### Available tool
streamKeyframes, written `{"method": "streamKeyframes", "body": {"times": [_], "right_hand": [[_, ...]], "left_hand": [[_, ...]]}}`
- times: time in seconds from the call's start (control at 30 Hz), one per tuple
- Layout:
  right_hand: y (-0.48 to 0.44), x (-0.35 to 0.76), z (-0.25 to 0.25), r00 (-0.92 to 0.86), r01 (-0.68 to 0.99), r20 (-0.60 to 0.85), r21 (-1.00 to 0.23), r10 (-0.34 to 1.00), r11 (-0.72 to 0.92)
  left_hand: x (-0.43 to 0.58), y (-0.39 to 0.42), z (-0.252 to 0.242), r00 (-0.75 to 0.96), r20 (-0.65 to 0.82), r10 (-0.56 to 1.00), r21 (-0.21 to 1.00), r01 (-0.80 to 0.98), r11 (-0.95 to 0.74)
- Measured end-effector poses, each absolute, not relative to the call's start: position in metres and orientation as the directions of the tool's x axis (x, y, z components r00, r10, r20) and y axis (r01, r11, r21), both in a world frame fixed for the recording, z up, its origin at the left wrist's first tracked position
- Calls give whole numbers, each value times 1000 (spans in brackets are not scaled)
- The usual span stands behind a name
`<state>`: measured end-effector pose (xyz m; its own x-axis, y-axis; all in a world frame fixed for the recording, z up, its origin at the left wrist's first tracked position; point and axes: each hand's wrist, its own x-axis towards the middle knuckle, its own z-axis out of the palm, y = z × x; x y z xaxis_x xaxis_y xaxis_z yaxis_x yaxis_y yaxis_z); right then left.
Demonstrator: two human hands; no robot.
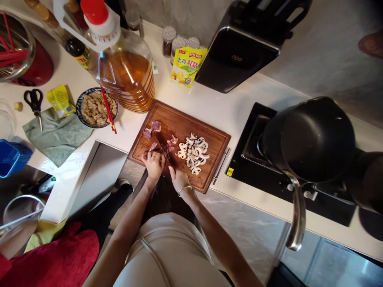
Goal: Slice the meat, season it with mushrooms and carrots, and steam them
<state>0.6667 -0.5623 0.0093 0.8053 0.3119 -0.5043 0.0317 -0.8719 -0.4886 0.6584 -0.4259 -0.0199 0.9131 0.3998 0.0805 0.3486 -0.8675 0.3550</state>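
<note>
Table (pixel 176 95) in a pale finish runs along a grey wall (pixel 308 59), with a brown chopping board (pixel 215 149) set askew at its near side. A large oil jug (pixel 128 75) stands just beside the board's far left corner, and left of it sits a bowl (pixel 79 109) of light-brown pieces with red chopsticks (pixel 107 109) across it. Farther off stand a yellow packet (pixel 187 65) and a black block (pixel 236 59); on the right, a dark pot (pixel 314 139) stands on a hob (pixel 239 159). Red meat (pixel 155 126) lies in several pieces on the board's left half, some beyond the left hand (pixel 154 163), one at its fingertips. That hand's fingers are bent down; whether they pinch anything I cannot tell. The right hand (pixel 179 179) is closed about the handle end of a knife (pixel 161 145), whose blade points far and left among the pieces. Sliced mushrooms (pixel 196 151) spread just right of the meat, with wood showing between them and the board's right edge. A strip of table separates board and hob, and the pot's handle (pixel 296 215) juts toward the near edge.
</note>
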Motion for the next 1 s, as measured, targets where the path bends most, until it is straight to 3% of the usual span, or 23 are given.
{"method": "streamKeyframes", "body": {"times": [0.2, 0.4, 0.57, 0.73, 1.0], "right_hand": [[-561, 665, -2, 838, -37, -476, -537, 266, -843], [-580, 658, 5, 872, 79, -352, -585, 341, -807], [-585, 654, 11, 842, 96, -392, -570, 372, -816], [-586, 654, 11, 865, 135, -313, -609, 393, -782], [-605, 652, 18, 774, 54, -503, -551, 384, -832]], "left_hand": [[657, -426, -19, 908, 112, 404, 366, 340, -866], [657, -426, -22, 894, 148, 422, 376, 344, -861], [658, -427, -24, 888, 125, 442, 402, 362, -841], [659, -428, -24, 887, 81, 455, 410, 386, -826], [660, -429, -26, 888, 93, 450, 380, 387, -840]]}}
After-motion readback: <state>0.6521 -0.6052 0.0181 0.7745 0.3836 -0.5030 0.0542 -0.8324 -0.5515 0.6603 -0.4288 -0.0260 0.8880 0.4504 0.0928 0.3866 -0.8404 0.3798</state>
